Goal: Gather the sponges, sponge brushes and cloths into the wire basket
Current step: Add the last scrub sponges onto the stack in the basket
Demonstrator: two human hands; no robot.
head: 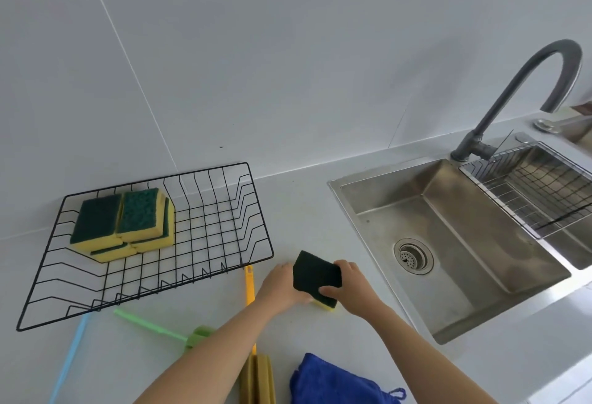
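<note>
A black wire basket (224, 272) stands on the counter at the left, with several yellow-and-green sponges (125, 222) stacked in its far left corner. Just right of the basket, both hands hold one more sponge (315, 274), dark green side up. My right hand (352, 288) grips its right edge; my left hand (282, 282) touches its left side. A yellow sponge brush (250, 285), a green one (153, 326) and a blue one (69, 365) lie along the near counter. A blue cloth (333, 381) lies at the bottom edge.
A steel sink (448, 243) with a drain and a dark curved tap (512, 89) takes up the right side. A wire rack (538, 186) sits across the sink's far right part. A tiled wall rises behind the counter.
</note>
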